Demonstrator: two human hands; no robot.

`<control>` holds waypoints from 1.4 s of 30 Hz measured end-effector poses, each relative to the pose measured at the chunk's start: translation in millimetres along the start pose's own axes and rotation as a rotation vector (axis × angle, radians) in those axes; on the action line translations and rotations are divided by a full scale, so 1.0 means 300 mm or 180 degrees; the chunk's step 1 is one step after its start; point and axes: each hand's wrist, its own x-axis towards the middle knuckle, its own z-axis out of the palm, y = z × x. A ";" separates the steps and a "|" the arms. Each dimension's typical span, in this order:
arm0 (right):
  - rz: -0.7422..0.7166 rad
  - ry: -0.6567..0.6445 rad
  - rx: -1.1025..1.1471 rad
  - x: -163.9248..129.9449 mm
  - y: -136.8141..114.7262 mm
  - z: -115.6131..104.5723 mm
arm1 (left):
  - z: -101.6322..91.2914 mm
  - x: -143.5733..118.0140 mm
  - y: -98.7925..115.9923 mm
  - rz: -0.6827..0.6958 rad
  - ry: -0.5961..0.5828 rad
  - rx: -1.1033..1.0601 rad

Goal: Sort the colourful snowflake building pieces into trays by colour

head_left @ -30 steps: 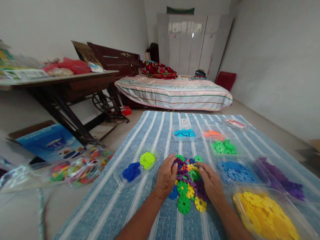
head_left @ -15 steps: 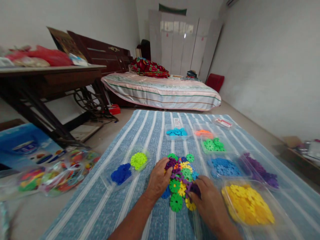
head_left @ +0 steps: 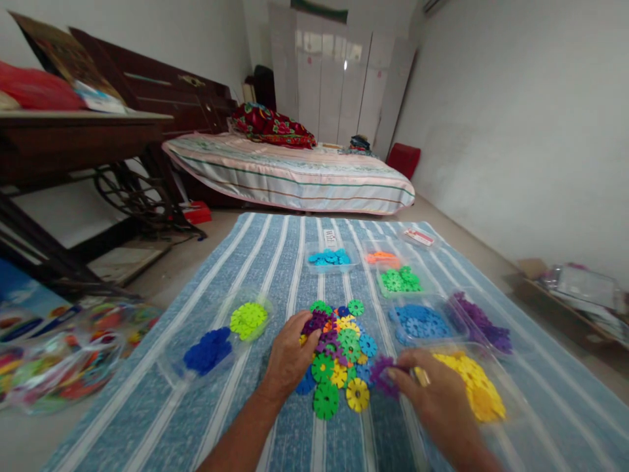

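Head view, left hand point(head_left: 289, 357) pressing flat on notched plastic discs point(head_left: 339, 357), right hand point(head_left: 435, 400) pinching purple disc point(head_left: 381, 375), striped woven mat point(head_left: 275, 262).

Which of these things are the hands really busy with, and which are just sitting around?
In use:
left hand resting on the mixed pile of toy discs
right hand pinching a purple disc
sorted trays: yellow discs, blue discs

Just lying about:
bed
wooden table
bags of toys on the floor
wardrobe
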 end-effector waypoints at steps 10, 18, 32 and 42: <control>0.1135 0.1622 -0.1211 0.290 0.280 -0.450 | 0.001 0.005 0.000 -0.0032 -0.0038 -0.0049; 0.0125 0.1578 -0.2079 0.227 0.290 -0.334 | -0.008 -0.011 0.027 -0.0110 0.0015 -0.0176; -0.0641 -0.0451 -0.0776 0.240 -0.106 0.282 | -0.012 -0.024 0.034 -0.0089 0.0002 -0.0479; -0.0148 -0.0373 0.0002 0.246 -0.098 0.291 | -0.001 -0.020 0.017 -0.0337 0.0221 -0.0585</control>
